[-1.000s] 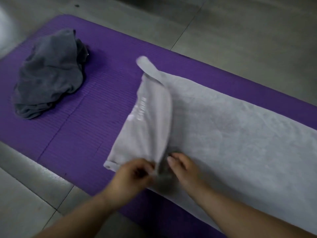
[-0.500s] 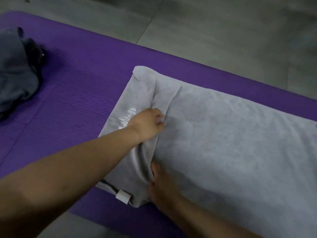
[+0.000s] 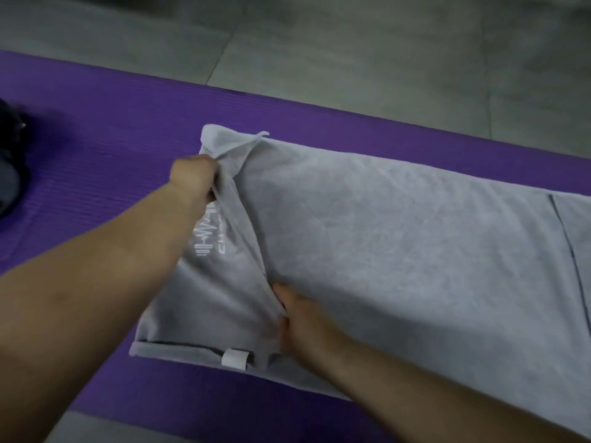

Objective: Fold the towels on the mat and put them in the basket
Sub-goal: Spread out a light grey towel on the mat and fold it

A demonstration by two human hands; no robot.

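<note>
2 hands work a light grey towel [image 3: 399,251] spread on a purple mat [image 3: 112,139]: the left hand [image 3: 192,175] clenches the folded-over flap by its far corner, the right hand [image 3: 299,321] pinches the same fold nearer, just right of a white tag [image 3: 235,358]. A dark towel [image 3: 8,174] lies well left of both.

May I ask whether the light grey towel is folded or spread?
Mostly spread: the towel lies flat on the mat; left hand and right hand grip one turned-over end.

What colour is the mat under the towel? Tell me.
The mat is purple, seen in the head view.
</note>
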